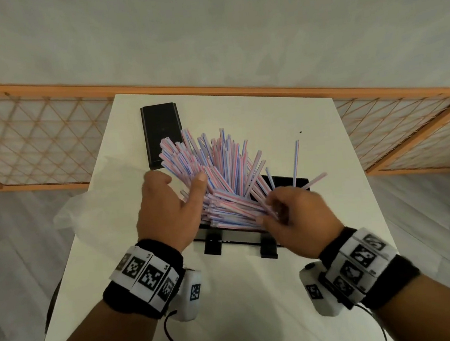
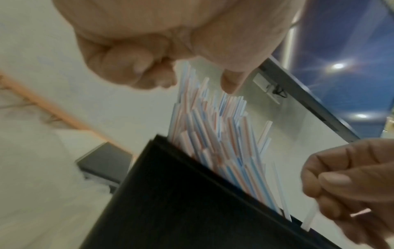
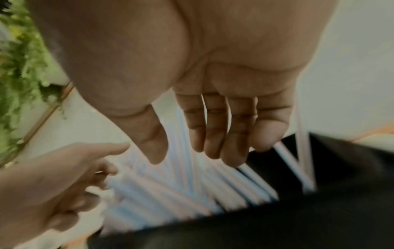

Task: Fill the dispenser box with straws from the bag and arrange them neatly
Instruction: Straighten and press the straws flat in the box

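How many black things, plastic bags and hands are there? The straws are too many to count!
Black things: 2 (dispenser box, flat black piece)
Plastic bags: 1
Hands: 2 (left hand, right hand)
Total: 5, besides the straws
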The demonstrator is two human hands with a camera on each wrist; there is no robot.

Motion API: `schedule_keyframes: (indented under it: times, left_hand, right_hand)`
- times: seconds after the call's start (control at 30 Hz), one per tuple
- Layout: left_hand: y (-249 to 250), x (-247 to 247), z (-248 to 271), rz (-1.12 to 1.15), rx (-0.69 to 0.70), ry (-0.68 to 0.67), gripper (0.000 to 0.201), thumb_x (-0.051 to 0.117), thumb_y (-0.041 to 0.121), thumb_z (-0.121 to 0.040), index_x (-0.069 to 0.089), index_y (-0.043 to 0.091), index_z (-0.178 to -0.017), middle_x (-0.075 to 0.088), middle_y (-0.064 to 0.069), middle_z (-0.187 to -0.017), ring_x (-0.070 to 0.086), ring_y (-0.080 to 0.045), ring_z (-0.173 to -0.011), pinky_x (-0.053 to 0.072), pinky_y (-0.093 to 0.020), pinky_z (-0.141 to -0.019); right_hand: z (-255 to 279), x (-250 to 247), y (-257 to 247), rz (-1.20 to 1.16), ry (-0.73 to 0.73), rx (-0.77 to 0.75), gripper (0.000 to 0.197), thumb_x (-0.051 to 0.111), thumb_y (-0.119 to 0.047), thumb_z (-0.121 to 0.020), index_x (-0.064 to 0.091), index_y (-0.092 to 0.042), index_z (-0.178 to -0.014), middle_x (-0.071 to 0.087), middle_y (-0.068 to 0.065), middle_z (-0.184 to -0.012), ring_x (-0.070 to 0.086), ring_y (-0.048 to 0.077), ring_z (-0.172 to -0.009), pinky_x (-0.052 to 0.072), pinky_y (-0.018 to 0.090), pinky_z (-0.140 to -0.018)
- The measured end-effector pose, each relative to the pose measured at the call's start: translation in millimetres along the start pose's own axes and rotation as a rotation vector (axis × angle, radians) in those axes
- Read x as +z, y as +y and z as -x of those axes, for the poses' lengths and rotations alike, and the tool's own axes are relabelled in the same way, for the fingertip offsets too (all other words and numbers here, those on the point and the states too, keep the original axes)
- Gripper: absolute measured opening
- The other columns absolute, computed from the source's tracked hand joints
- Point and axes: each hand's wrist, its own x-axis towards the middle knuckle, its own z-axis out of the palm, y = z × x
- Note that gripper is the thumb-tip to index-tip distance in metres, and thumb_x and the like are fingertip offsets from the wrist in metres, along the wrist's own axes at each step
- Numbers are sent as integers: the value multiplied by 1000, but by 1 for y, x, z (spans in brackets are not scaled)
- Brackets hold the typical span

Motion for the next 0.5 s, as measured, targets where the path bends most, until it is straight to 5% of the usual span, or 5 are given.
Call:
schedule_keyframes:
  times: [0.1, 0.2, 0.3, 0.37, 0.5]
  left_hand:
    - [20, -11, 5, 26, 388, 163, 36, 71, 35, -91, 40, 18, -84, 41, 6, -67, 39, -12, -53, 30, -24, -50]
    - [50, -4, 16, 99, 702, 69, 35, 71, 15, -85, 41, 17, -68, 39, 3, -51, 35, -15, -43, 37, -30, -41]
    - [78, 17, 25, 180, 679, -213, 24, 73, 13, -84, 52, 8, -73, 48, -1, -47, 45, -19, -41, 43, -38, -48]
    - [93, 31, 26, 125, 581, -408, 19, 73, 17, -87, 55, 9, -87, 59, -3, -53, 56, -20, -51, 46, -32, -56]
    - [114, 50, 17, -31, 389, -550, 37, 69, 24, -91, 48, 16, -121, 71, -5, -77, 66, -17, -72, 43, -17, -56]
  right_hand:
    - [1, -31, 20, 39, 109, 268, 27, 75, -41, -78, 60, -20, -72, 61, -8, -63, 58, 10, -63, 41, 24, -58]
    - [-5, -50, 55, 44, 80, 529, 38, 73, -53, -78, 62, -18, -91, 64, -6, -75, 62, 18, -77, 40, 28, -66]
    - [-14, -47, 76, -5, 39, 553, 47, 68, -57, -81, 59, -24, -113, 67, -3, -76, 64, 20, -79, 43, 29, -68]
    - [-22, -43, 76, -5, 13, 477, 39, 67, -50, -86, 63, -28, -118, 63, -6, -76, 61, 18, -80, 41, 27, -70]
    - [-34, -46, 65, -17, 3, 367, 16, 64, -35, -92, 73, -24, -100, 63, -6, -80, 61, 19, -86, 38, 24, -71]
